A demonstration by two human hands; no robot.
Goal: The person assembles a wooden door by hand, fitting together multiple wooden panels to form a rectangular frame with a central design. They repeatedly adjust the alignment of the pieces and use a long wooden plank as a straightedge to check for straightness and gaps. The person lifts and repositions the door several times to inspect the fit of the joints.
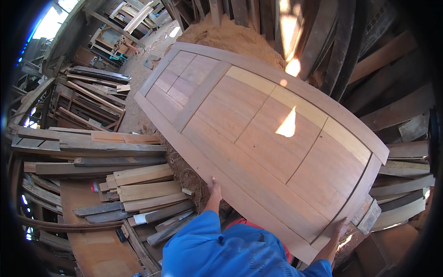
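Observation:
A large unfinished wooden door [258, 134] lies in front of me, slanting from the far left to the near right. It has a frame with inset panels, and a pale strip runs along the panels' far side. My left hand [214, 188] grips the door's near long edge, its fingers partly hidden by the edge. At the near right end, my right hand [340, 228] holds the door's short edge, with some fingers out of sight beneath. A grey wooden block [370, 217] shows beside and below that end.
Stacked boards [150, 187] and planks crowd the left side. Behind the door rises a sawdust heap [226, 41], with tall timbers [341, 46] leaning beyond it. More curved planks [401, 184] lie at the right. A brown sheet [99, 240] stands near my left.

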